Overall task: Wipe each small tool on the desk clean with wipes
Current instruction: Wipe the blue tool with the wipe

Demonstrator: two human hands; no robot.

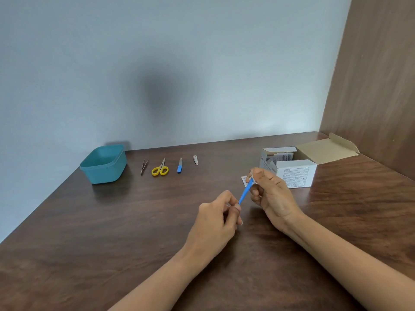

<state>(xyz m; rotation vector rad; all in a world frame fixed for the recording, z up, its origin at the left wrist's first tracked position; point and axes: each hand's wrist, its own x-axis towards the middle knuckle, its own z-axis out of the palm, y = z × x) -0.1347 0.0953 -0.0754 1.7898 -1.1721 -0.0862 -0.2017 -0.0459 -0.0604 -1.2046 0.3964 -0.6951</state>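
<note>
I am watching both hands working a little above the middle of the desk (112,243). The left hand (215,218) is pinching the lower end of a thin blue stick (244,193), with its fingers (229,198) curled together on it. The right hand (271,194) is holding the upper end, with thumb and fingers clamped on a white wipe (252,175) wrapped around that tip. The stick's long axis is running from lower left up to the right, away from me and tilted.

Far back on the desk, tweezers (144,166), yellow scissors (160,169), a small file (179,166) and a nail clipper (195,159) are lying in a row, well apart, all pointing roughly away from me. A teal tub (103,164) is standing to their left. An open white box (296,173) is sitting just behind the right hand, with a torn wrapper (243,179) beside it.
</note>
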